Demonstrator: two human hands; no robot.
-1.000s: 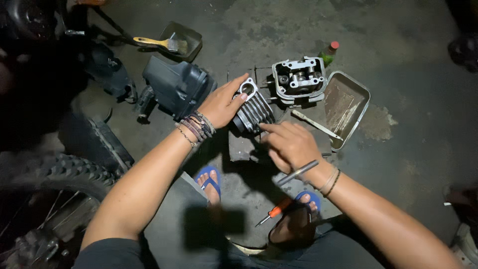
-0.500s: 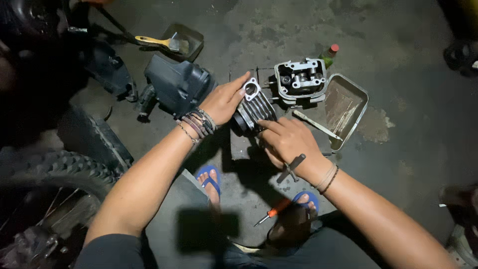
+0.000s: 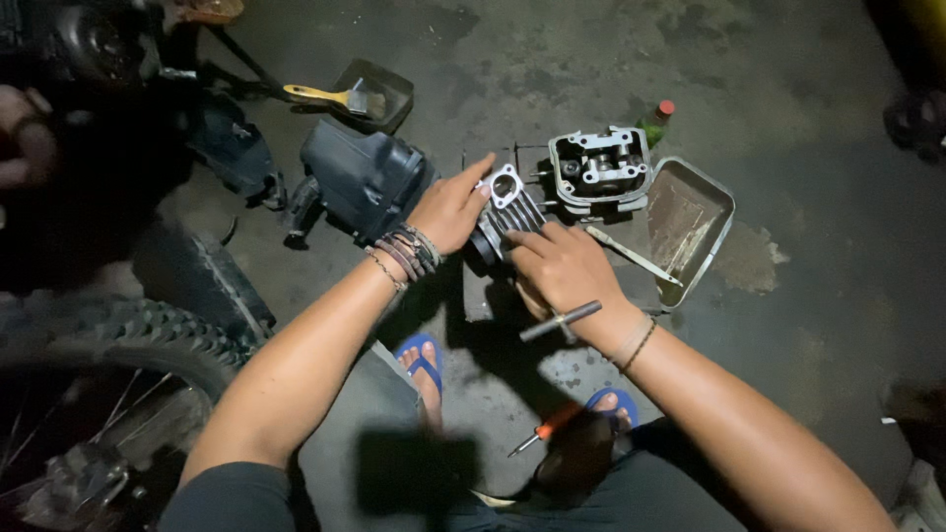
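Note:
A finned metal engine cylinder [image 3: 507, 207] lies on the concrete floor in front of me. My left hand [image 3: 448, 207], with several bracelets at the wrist, rests on its left side and steadies it. My right hand [image 3: 567, 271] is closed around a T-shaped metal wrench [image 3: 562, 320] whose handle sticks out below the palm; its working end is pressed at the cylinder, hidden by my fingers. A cylinder head [image 3: 601, 167] stands just behind the cylinder.
A metal tray [image 3: 695, 222] lies to the right with a long tool [image 3: 631, 254] on its edge. A dark plastic cover [image 3: 360, 182], a paintbrush [image 3: 330, 97] in a small tray, a red-capped bottle [image 3: 658, 116], an orange-handled screwdriver [image 3: 542, 429] and a knobbly tyre [image 3: 108, 335] surround me.
My right hand has moved up against the cylinder and turned, so the wrench handle now points out below the palm. My left hand has stayed on the cylinder.

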